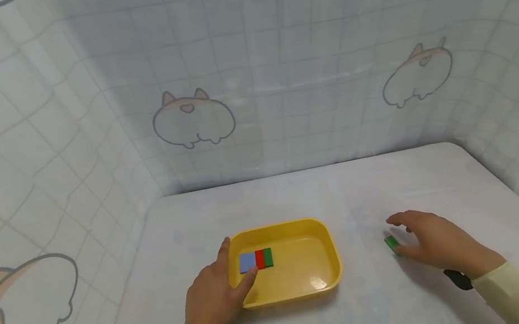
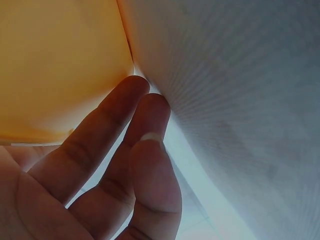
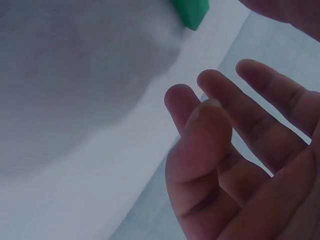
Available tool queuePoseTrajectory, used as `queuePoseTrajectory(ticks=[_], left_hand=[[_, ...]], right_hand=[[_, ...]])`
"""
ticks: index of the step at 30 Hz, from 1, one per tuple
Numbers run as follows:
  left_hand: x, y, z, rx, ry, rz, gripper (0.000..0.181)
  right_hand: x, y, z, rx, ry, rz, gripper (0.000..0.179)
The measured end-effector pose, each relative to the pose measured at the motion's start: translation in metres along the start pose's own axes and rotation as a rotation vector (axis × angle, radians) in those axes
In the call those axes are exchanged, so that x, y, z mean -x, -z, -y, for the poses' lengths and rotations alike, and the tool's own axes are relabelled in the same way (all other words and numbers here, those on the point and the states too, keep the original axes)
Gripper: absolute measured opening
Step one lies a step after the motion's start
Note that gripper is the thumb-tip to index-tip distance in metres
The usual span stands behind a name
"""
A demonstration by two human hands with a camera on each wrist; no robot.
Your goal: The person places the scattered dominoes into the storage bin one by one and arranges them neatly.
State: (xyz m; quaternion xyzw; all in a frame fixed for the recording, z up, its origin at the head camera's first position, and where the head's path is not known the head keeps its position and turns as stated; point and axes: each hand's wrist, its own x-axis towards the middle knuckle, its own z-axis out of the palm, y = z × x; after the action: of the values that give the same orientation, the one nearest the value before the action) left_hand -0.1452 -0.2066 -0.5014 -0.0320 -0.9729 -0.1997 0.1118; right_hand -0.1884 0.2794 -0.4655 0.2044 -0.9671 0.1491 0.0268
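In the head view my left hand [image 1: 213, 297] holds the left side of a shallow yellow tray [image 1: 306, 294], the thumb reaching over the rim. Outside its wall, the other fingers [image 2: 152, 172] are bent in the left wrist view. Inside the tray, near that thumb, a blue block [image 1: 247, 262], a red block [image 1: 260, 258] and a green block [image 1: 268, 257] lie side by side. To the right, my right hand [image 1: 436, 240] hovers with loosely bent fingers at another green block [image 1: 392, 244] on the table; its thumb overlaps the block's near end.
The white table [image 1: 375, 313] has a straight back edge with a patterned white sheet [image 1: 297, 76] hanging behind it. More sheet [image 1: 38, 180] hangs at the left and right sides. The tray's rim stands up around the blocks.
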Motion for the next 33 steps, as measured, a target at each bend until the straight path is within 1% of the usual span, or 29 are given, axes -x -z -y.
queuePoseTrajectory(ticks=[5,10,18,25,30,33], left_hand=[[0.0,-0.001,0.001,-0.009,0.003,0.008,0.099],[-0.001,-0.003,0.002,-0.011,0.002,0.011,0.101],[-0.003,-0.005,0.005,-0.017,-0.003,0.007,0.1],[-0.002,-0.007,0.008,-0.019,-0.009,0.0,0.097],[-0.002,-0.009,0.01,-0.017,-0.017,-0.003,0.098],[-0.003,-0.009,0.011,-0.015,-0.019,-0.004,0.099]], right_hand=[[0.004,-0.002,-0.002,-0.03,-0.008,0.034,0.062],[0.006,-0.006,-0.006,-0.029,0.012,0.036,0.065],[0.004,-0.006,-0.009,-0.037,0.017,0.047,0.063],[0.005,-0.01,-0.006,-0.05,0.009,0.05,0.061],[0.004,-0.012,-0.005,-0.039,0.009,0.055,0.059],[0.005,-0.012,-0.004,-0.049,0.009,0.061,0.057]])
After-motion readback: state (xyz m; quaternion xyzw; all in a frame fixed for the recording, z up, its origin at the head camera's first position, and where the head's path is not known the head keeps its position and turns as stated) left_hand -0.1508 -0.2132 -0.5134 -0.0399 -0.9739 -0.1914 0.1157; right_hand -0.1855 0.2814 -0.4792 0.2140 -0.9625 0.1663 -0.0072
